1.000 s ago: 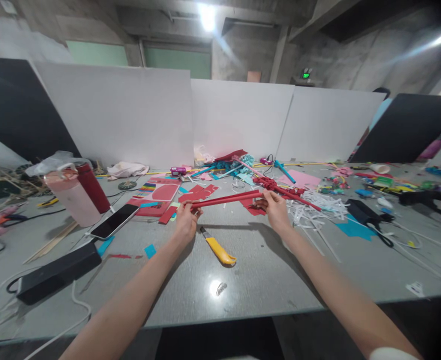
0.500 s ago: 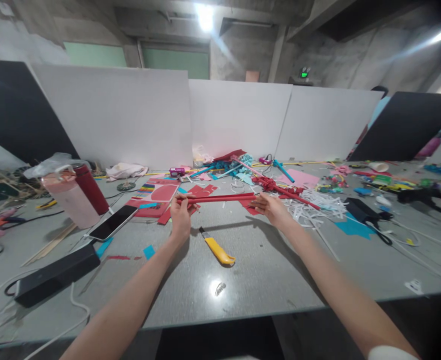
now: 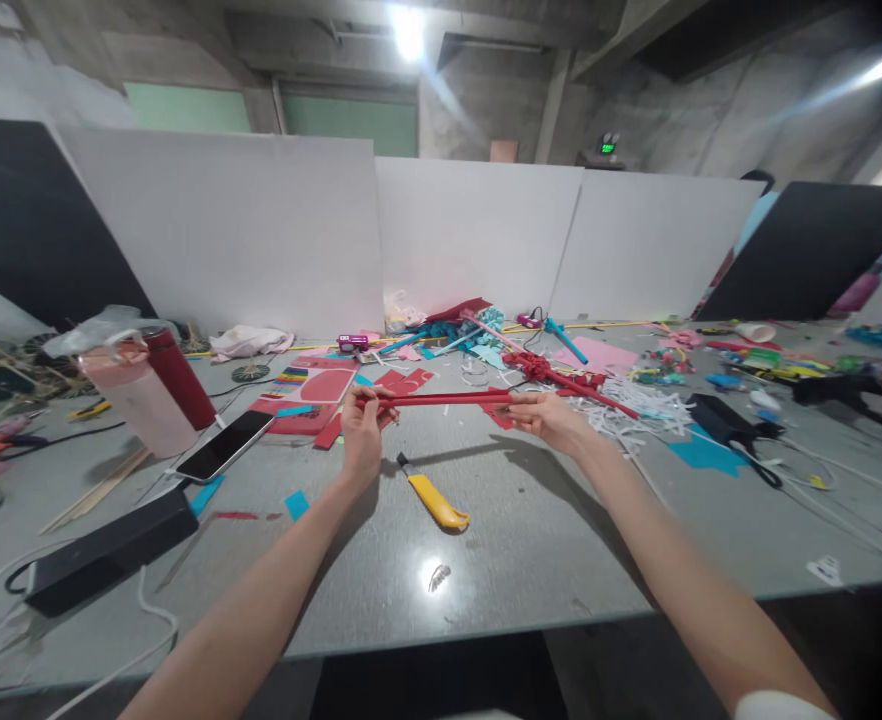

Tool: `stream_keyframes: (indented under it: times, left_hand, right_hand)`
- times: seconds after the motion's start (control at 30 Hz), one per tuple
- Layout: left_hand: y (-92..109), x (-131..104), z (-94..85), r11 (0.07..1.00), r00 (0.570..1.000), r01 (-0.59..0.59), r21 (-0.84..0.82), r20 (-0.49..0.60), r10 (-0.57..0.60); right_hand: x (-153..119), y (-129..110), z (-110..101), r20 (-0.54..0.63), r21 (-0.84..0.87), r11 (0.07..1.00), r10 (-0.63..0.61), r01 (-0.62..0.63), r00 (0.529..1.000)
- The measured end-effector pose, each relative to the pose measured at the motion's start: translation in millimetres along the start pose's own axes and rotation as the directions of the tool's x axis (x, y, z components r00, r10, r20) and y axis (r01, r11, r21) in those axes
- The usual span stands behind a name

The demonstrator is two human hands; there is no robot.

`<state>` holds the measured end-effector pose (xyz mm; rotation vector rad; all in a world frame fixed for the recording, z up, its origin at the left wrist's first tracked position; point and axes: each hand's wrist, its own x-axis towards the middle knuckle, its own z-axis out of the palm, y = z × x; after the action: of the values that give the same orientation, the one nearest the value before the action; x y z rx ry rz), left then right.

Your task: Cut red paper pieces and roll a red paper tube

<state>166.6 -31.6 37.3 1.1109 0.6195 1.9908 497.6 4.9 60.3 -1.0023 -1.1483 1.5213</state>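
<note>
A thin red strip, seemingly paper, is stretched level between my two hands above the table. My left hand pinches its left end between thumb and fingers. At the other end my right hand is closed on it, the fingertips close together. Below the strip lies a yellow utility knife, its dark tip pointing away to the left. Red paper pieces lie just beyond my left hand. Past my right hand is a tangle of red strips beside white paper shreds.
On the left stand a pink bottle and a red bottle, near a phone and a black power block with cables. To the right are a black adapter and blue paper. White panels close off the back.
My right hand has turned slightly and shifted its fingers on the red strip, whose right end sits a little lower. My left hand stays almost still.
</note>
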Motion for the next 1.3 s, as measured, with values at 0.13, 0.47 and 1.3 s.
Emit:
stream_keyframes:
  times: [0.13,0.47,1.3]
  left_hand:
    - [-5.9,6.5,-2.1,0.991,0.987,0.116,-0.070,-0.101,-0.122]
    - [-23.7,23.1,-21.0,0.822,0.777,0.518,-0.236,-0.272,-0.567]
    - [-5.8,5.0,-3.8,0.999,0.993,0.045,0.029,-0.106,-0.041]
  right_hand:
    - [-1.1,-0.6,7.8,-0.099,-0.051,0.980,-0.198,0.193,0.975]
    - [-29.7,-8.7,25.6,-0.035,-0.409,0.726,-0.618,0.553,0.785]
    - [7.9,18.0,21.3,-0.067,-0.006,0.987,-0.162,0.162,0.985]
